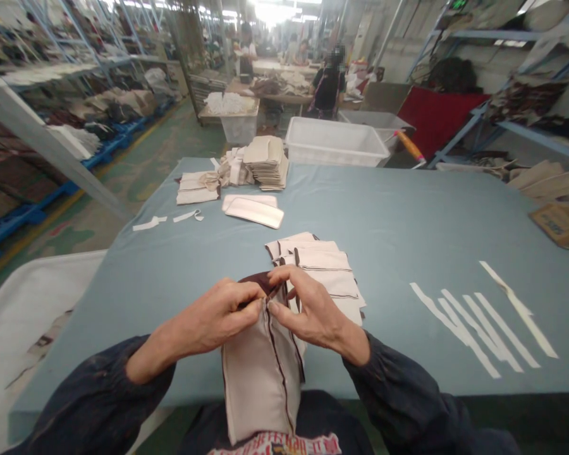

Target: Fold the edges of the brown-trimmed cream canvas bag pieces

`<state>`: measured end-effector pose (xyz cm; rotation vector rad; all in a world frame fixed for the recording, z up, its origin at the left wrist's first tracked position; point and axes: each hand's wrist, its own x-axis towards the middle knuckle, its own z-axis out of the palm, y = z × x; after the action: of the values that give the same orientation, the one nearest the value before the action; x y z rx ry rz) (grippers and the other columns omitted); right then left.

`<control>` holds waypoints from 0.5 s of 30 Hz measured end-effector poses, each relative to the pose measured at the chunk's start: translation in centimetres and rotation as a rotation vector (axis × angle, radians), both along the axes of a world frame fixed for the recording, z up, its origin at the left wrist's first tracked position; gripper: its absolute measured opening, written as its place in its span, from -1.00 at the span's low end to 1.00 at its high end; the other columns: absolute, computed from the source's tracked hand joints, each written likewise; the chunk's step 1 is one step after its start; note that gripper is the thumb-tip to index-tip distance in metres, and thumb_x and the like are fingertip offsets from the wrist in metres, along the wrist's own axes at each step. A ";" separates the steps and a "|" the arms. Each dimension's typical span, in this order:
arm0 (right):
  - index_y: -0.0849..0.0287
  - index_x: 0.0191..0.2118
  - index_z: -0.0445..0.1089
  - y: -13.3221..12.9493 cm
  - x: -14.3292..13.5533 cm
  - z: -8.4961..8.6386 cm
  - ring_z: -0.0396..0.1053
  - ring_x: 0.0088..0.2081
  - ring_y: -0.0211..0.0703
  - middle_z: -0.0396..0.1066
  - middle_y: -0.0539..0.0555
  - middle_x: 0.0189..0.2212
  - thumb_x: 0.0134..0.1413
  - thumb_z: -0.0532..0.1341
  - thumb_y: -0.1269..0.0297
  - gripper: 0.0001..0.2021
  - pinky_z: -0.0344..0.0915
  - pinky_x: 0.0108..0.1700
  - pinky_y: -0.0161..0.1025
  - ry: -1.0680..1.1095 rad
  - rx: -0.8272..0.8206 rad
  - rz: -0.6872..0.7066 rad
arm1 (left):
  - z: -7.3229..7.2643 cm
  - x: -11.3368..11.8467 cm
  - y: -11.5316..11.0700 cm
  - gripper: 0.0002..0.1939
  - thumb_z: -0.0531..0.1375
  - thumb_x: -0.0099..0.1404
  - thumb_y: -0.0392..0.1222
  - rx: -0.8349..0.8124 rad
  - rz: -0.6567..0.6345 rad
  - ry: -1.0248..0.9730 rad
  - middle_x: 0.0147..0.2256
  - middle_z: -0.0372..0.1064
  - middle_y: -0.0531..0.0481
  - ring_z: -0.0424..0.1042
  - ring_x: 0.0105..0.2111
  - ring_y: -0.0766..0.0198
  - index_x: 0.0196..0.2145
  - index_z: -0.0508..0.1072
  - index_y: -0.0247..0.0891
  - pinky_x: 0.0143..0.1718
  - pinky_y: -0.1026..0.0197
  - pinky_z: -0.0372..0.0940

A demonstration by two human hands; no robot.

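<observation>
A beige fabric piece (253, 379) with dark brown piping hangs between my hands, its lower part over the table's front edge against my apron. My left hand (222, 313) pinches its upper edge beside the dark seam. On the other side of that seam, my right hand (308, 309) grips the same edge with thumb and fingers. Dark brown cloth (258, 279) shows just behind my fingertips. Similar beige pieces (329, 265) with dark edging lie in an overlapping pile beyond my right hand.
White strips (478, 328) lie on the blue-green table (408, 240) at right. Two pale flat panels (253, 212), a stack of beige panels (268, 161) and bundled cloth stand further back. Behind the table are a white bin (336, 142) and a person (329, 85).
</observation>
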<state>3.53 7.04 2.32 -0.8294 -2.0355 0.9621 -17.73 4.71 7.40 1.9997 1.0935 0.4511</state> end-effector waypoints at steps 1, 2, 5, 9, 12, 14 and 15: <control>0.16 -0.09 0.37 -0.1 0.0 0.0 0.42 -0.15 -0.08 0.49 0.13 -0.16 0.13 0.27 0.34 -0.78 0.36 -0.18 -0.17 -0.008 0.044 -0.052 | -0.1 -0.1 0.0 -0.71 0.04 0.41 -0.21 -0.009 0.025 0.006 -0.58 0.14 0.16 0.14 -0.55 0.37 -0.45 0.41 -0.28 -0.49 0.29 0.02; 0.16 -0.13 0.38 -0.3 -0.1 0.0 0.42 -0.16 -0.07 0.50 0.12 -0.19 0.12 0.27 0.34 -0.82 0.35 -0.18 -0.17 -0.020 0.076 -0.088 | -0.3 -0.2 0.0 -0.71 0.04 0.40 -0.21 -0.019 0.046 0.011 -0.57 0.14 0.16 0.14 -0.55 0.37 -0.45 0.41 -0.28 -0.49 0.30 0.02; 0.16 -0.27 0.40 -0.9 -0.2 -0.5 0.40 -0.32 -0.16 0.48 0.04 -0.36 0.13 0.30 0.32 -0.92 0.32 -0.26 -0.22 -0.054 0.055 -0.108 | -0.8 -0.4 -0.1 -0.71 0.04 0.39 -0.20 -0.032 0.076 0.016 -0.56 0.17 0.15 0.15 -0.54 0.37 -0.47 0.38 -0.28 -0.49 0.31 0.02; 0.18 -0.32 0.41 -1.7 -0.9 -1.6 0.37 -0.41 -0.24 0.46 -0.01 -0.43 0.14 0.31 0.34 -0.93 0.29 -0.35 -0.29 0.006 -0.100 -0.069 | -1.4 -0.7 -0.1 -0.71 0.03 0.40 -0.21 -0.034 0.078 0.004 -0.53 0.21 0.14 0.17 -0.52 0.36 -0.48 0.36 -0.27 -0.47 0.30 0.05; 0.18 -0.33 0.42 -1.8 -1.4 -2.1 0.36 -0.44 -0.28 0.45 -0.02 -0.45 0.17 0.29 0.33 -0.93 0.29 -0.40 -0.33 0.071 -0.220 -0.053 | -1.6 -0.9 -0.1 -0.72 0.04 0.40 -0.22 -0.041 0.082 0.004 -0.52 0.24 0.13 0.20 -0.50 0.35 -0.47 0.37 -0.26 -0.45 0.30 0.06; 0.19 -0.33 0.43 -1.8 -1.6 -2.3 0.35 -0.45 -0.29 0.45 -0.03 -0.46 0.19 0.28 0.32 -0.91 0.27 -0.42 -0.35 0.092 -0.276 -0.044 | -1.5 -0.9 -0.2 -0.72 0.05 0.39 -0.22 -0.038 0.084 -0.001 -0.53 0.21 0.14 0.18 -0.51 0.36 -0.48 0.35 -0.26 -0.46 0.30 0.04; 0.20 -0.33 0.43 -1.7 -1.6 -2.3 0.35 -0.45 -0.30 0.45 -0.02 -0.46 0.19 0.28 0.31 -0.90 0.26 -0.43 -0.36 0.095 -0.291 -0.038 | -1.5 -0.9 -0.2 -0.72 0.05 0.39 -0.22 -0.038 0.083 -0.007 -0.54 0.20 0.14 0.16 -0.52 0.36 -0.50 0.33 -0.26 -0.46 0.30 0.03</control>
<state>1.93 5.29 0.04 -0.9516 -1.8176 1.2712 -18.62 4.48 5.93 1.9234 1.1756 0.4771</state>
